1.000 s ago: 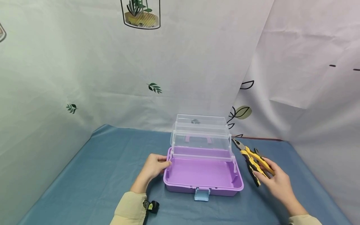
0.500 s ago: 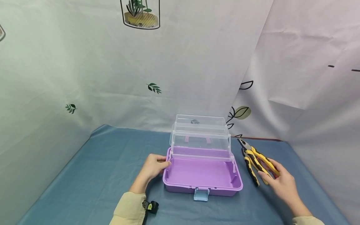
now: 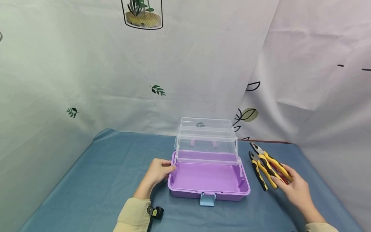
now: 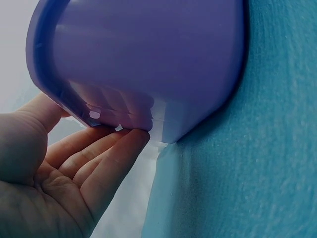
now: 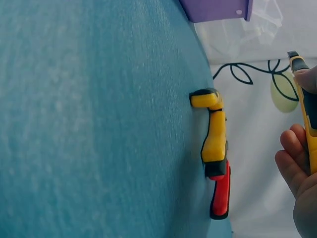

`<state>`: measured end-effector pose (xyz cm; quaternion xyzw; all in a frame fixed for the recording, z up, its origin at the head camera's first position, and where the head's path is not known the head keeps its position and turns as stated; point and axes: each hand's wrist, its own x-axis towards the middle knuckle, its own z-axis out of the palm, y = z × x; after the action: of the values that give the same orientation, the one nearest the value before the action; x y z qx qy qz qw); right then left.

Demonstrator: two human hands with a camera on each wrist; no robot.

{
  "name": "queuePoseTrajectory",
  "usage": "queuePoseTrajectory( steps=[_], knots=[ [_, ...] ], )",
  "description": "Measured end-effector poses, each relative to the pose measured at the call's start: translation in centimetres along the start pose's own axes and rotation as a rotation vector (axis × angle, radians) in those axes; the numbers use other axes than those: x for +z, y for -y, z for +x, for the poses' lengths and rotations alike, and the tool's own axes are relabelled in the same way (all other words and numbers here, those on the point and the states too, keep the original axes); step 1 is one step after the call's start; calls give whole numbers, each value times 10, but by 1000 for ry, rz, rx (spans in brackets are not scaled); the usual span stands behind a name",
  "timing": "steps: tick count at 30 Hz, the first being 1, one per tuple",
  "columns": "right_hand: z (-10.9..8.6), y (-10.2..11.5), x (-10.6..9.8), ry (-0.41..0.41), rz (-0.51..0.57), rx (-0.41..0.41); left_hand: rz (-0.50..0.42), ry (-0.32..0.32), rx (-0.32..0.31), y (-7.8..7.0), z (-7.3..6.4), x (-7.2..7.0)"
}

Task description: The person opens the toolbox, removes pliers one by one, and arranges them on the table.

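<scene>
A purple plastic toolbox (image 3: pixel 226 197) stands with its clear lid and tray (image 3: pixel 207 141) raised at the back. My left hand (image 3: pixel 156 172) grips its left wall, thumb over the rim and fingers against the outside, as the left wrist view (image 4: pixel 74 168) also shows. To the right of the box, my right hand (image 3: pixel 297 188) holds combination pliers (image 3: pixel 271 164) by their yellow-and-black handles, raised above the table. Below them, a second pair of yellow-and-black pliers (image 3: pixel 257 170) lies on the cloth. Beside that pair is a red-handled tool (image 5: pixel 221 193), its head hidden.
A blue cloth (image 3: pixel 121 161) covers the table. White printed curtains (image 3: pixel 203 80) enclose its back and sides. The toolbox's light blue latch (image 3: pixel 207 199) hangs down at the front. A black strap (image 3: pixel 156 212) is on the left wrist.
My right hand has drawn the held pliers rightward, away from the toolbox, revealing more of the pair on the cloth. The left hand stays at the box.
</scene>
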<state>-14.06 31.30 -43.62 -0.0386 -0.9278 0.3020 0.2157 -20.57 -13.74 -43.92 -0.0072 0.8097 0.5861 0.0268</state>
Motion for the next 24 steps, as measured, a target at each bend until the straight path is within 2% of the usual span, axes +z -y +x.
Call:
queuePoseTrajectory(
  steps=[9, 18, 24],
  knots=[
    [0, -7, -2, 32, -6, 27, 2, -3, -8, 0, 0, 0],
    [2, -11, -5, 31, -23, 41, 4, -3, -11, -1, 0, -1],
    [2, -16, -6, 34, -29, 81, -1, 4, -6, -1, 0, -1]
  ],
)
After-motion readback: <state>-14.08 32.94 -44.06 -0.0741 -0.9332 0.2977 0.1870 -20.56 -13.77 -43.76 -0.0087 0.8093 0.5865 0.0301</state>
